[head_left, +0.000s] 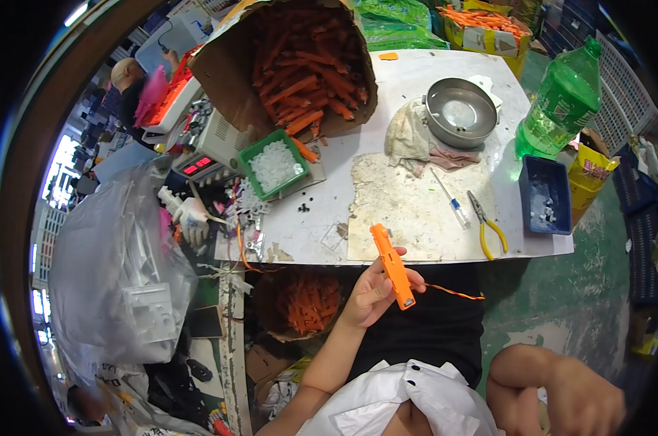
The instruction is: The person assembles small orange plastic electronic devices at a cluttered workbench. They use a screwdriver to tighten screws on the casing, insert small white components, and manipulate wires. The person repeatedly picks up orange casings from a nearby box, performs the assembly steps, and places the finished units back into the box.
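Note:
My left hand holds a long, narrow orange plastic casing upright at a tilt, just off the table's near edge. Fingers and thumb grip its lower half. A twisted pair of thin wires trails to the right from behind the casing. My right hand is far off at the lower right, beside my body, smeared by motion. Its fingers cannot be made out, nor whether it holds anything. Nearest on the table lie yellow-handled pliers and a thin screwdriver-like tool with a blue-and-clear handle.
A large carton of orange casings tips open at the back left, beside a green tray of small white parts. At right stand a metal bowl on a rag, a green bottle and a blue bin. A plastic bag bulges at left.

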Motion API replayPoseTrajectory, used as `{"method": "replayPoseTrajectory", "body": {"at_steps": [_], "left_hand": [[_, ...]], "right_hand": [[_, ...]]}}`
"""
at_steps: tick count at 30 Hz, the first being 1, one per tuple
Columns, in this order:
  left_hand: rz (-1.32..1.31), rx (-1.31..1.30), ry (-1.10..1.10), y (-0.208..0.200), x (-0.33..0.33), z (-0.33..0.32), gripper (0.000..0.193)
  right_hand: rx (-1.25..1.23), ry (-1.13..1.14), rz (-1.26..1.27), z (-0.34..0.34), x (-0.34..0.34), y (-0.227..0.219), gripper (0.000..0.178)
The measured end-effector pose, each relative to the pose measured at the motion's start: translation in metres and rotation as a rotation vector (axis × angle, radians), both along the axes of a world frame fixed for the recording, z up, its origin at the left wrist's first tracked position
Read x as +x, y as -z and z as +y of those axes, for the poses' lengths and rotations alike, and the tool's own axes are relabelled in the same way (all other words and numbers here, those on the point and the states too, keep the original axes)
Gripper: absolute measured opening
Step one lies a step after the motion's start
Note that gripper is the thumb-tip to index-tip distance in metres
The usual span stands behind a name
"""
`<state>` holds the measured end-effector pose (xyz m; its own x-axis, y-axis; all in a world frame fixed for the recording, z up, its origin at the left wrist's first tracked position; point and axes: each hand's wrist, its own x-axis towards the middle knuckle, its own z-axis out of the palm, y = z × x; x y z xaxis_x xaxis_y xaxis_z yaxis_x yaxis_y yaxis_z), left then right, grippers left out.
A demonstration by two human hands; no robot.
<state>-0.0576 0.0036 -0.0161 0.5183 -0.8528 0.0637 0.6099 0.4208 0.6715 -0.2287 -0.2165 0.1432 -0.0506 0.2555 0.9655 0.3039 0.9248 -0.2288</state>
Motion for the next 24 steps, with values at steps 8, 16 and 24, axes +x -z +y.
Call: {"method": "replayPoseTrajectory", "body": {"at_steps": [8, 16, 24], "left_hand": [[0.079, 0.140, 0.007, -0.004, 0.005, -0.010, 0.057], [-0.094, 0.347, -0.031, -0.014, 0.008, 0.000, 0.055], [-0.157, 0.401, 0.010, -0.022, 0.007, 0.002, 0.053]], "right_hand": [[-1.242, 2.457, 0.500, -0.022, 0.123, 0.131, 0.021], [-1.004, 1.775, 1.220, -0.008, 0.116, 0.105, 0.019], [-1.005, 1.601, 1.234, 0.009, 0.074, 0.085, 0.020]]}}
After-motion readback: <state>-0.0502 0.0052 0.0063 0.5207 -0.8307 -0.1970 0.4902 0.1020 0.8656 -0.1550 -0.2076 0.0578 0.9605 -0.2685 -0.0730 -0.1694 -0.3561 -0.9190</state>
